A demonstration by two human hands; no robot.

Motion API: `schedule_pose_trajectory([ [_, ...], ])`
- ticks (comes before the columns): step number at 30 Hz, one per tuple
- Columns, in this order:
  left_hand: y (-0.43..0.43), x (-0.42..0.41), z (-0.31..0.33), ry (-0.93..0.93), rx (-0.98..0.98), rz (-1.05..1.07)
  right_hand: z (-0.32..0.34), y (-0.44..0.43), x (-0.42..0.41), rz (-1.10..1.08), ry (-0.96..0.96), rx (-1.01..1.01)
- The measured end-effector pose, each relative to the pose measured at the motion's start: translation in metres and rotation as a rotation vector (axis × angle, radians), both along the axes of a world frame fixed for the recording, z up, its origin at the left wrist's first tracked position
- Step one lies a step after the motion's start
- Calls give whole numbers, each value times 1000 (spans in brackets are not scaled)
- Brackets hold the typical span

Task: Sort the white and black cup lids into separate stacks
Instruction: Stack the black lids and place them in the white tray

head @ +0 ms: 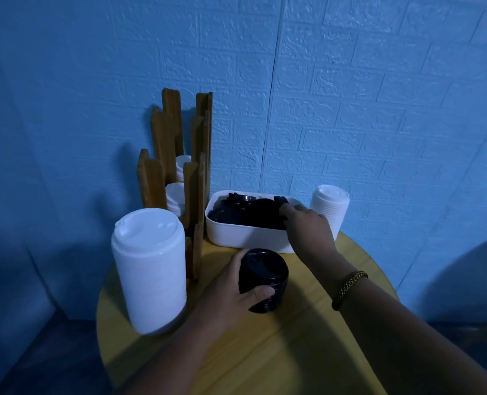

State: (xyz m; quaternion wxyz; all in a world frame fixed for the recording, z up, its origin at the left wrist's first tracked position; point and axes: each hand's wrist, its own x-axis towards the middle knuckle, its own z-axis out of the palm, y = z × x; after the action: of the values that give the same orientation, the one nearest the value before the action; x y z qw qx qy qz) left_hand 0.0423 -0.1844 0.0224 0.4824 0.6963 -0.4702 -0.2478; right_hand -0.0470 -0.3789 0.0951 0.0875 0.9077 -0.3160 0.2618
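Note:
A short stack of black lids (265, 276) stands on the round yellow table (307, 337), and my left hand (230, 292) grips it from the left, thumb across its front. Behind it a white tub (236, 235) holds several loose black lids (248, 213). My right hand (307, 226) reaches into the tub's right end, its fingertips on a black lid there; whether it pinches the lid is hidden. A tall stack of white lids (151, 272) stands at the near left, and a shorter white stack (329, 209) stands to the right of the tub.
A wooden slatted lid holder (176, 169) stands at the back left against the blue brick-pattern wall and holds two small piles of white lids (176, 198). The table edge curves close on the left and right. A pale rounded object (470, 280) sits off the table at the right.

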Motion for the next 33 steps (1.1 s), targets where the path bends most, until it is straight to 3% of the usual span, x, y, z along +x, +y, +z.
schedule_pose_trajectory([
  [7, 1, 1, -1, 6, -20, 9, -1, 1, -4, 17, -107, 42],
  [13, 1, 2, -2, 21, -43, 35, 4, 31, -49, 135, -376, 113],
  [16, 0, 2, -1, 31, -56, 63, -17, 51, -89, 154, -286, 7],
  [20, 0, 2, 0, 39, -75, 69, -57, 51, -112, 151, 10, 38],
  [22, 1, 0, 2, 46, -81, 63, -66, 49, -111, 199, 100, 135],
  [26, 4, -2, 5, 54, -92, 52, -51, 41, -111, 254, -36, 556],
  [28, 3, -1, 5, 47, -92, 53, -44, 29, -110, 241, 6, 694],
  [30, 2, -1, 4, 39, -87, 57, -45, 21, -104, 234, 128, 751],
  [33, 4, -1, 5, 25, -87, 57, -50, 23, -96, 193, 130, 726],
])
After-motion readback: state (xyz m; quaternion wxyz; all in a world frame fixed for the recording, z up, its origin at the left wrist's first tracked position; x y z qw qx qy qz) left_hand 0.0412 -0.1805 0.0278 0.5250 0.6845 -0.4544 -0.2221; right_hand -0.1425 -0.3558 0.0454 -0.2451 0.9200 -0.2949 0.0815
